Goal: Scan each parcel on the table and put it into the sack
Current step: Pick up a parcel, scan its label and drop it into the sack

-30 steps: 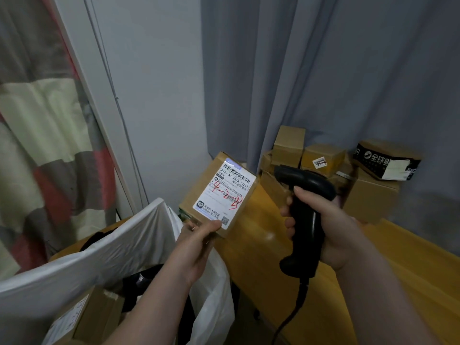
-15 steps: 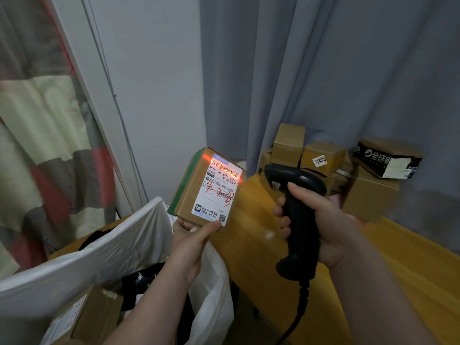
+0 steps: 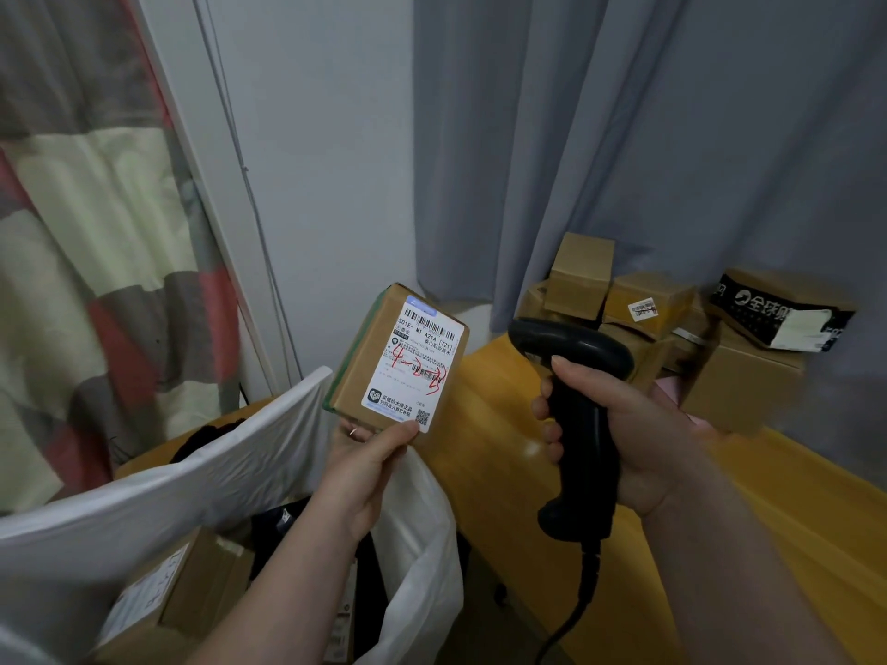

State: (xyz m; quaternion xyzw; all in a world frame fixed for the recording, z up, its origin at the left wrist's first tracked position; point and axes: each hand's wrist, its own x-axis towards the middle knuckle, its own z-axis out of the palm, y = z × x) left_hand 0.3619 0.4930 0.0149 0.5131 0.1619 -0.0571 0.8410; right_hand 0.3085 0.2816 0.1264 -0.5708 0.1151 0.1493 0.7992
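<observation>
My left hand grips a small brown cardboard parcel by its lower edge, holding it upright above the open white sack. The parcel's white label with barcodes and red handwriting faces me. My right hand is closed around the handle of a black barcode scanner, whose head points left at the parcel from a short distance. No scan light shows on the label. Inside the sack lie a labelled cardboard box and dark items.
The yellow wooden table runs along the right. At its far end a pile of cardboard parcels stands against the grey curtain, one wrapped in black printed tape. A patterned curtain hangs at left. The scanner's cable drops below the table edge.
The red scan line seen on the label half a second ago is gone. The parcel has turned more upright and shifted slightly left above the sack; the scanner stays aimed at it.
</observation>
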